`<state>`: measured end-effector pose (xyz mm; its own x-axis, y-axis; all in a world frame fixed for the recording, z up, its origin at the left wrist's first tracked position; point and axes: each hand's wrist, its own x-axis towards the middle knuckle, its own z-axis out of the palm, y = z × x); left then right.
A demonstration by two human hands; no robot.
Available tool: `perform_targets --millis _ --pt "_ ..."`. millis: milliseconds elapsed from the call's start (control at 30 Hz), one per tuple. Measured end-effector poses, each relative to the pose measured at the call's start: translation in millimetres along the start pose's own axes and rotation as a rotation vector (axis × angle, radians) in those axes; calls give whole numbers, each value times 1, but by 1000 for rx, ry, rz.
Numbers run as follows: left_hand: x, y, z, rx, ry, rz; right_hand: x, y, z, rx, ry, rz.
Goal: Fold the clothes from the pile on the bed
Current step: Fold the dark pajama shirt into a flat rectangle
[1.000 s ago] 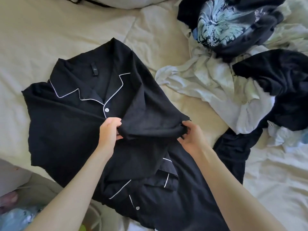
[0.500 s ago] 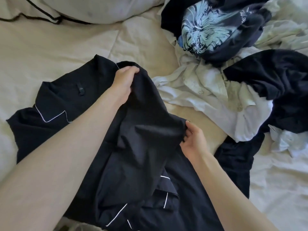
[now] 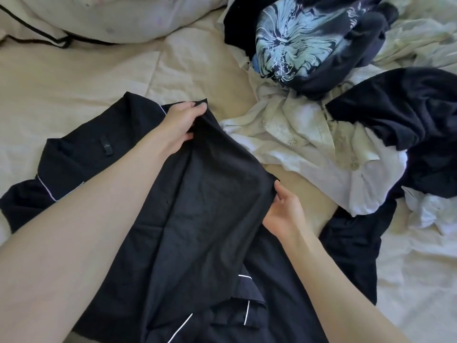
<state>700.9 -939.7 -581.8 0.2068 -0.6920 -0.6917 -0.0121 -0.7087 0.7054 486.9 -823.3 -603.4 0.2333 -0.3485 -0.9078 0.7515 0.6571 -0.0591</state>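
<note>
Head view. Your left hand pinches the far corner of a fold of the black pyjama shirt, thumb and fingers closed on the cloth edge, so that grip holds the shirt. Your right hand takes the near corner of the same fold at its right edge, fingers curled on the hem; this grip too holds the shirt. The fold is stretched between the two hands and raised above the rest of the garment, which lies spread on the cream bed sheet. White piping runs along the shirt's edges at left and at the bottom of the view.

A small black neck label is sewn inside the collar (any writing on it is too small to read).

The pile lies to the right, just beside the shirt: a crumpled white shirt, a dark garment with a pale blue floral print that carries a line of lettering (illegible at this size), and a plain black garment overlapping the white one. A pillow sits at the top left, with a black cord beside it.
</note>
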Motion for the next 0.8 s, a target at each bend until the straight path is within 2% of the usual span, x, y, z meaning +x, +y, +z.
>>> perform_targets --millis 200,400,533,700,800 --pt "5 0 3 46 33 79 -3 10 -2 -298 -68 -77" --pt "-35 -38 -9 251 166 222 -15 30 -26 -550 87 -231" --pt "-81 -88 -24 404 219 146 -29 46 -42 -708 54 -223" --pt "-159 -148 -28 600 402 147 -39 70 -48 -1254 99 -310" --pt "-209 -186 -32 643 496 -25 -47 80 -49 -1224 130 -296"
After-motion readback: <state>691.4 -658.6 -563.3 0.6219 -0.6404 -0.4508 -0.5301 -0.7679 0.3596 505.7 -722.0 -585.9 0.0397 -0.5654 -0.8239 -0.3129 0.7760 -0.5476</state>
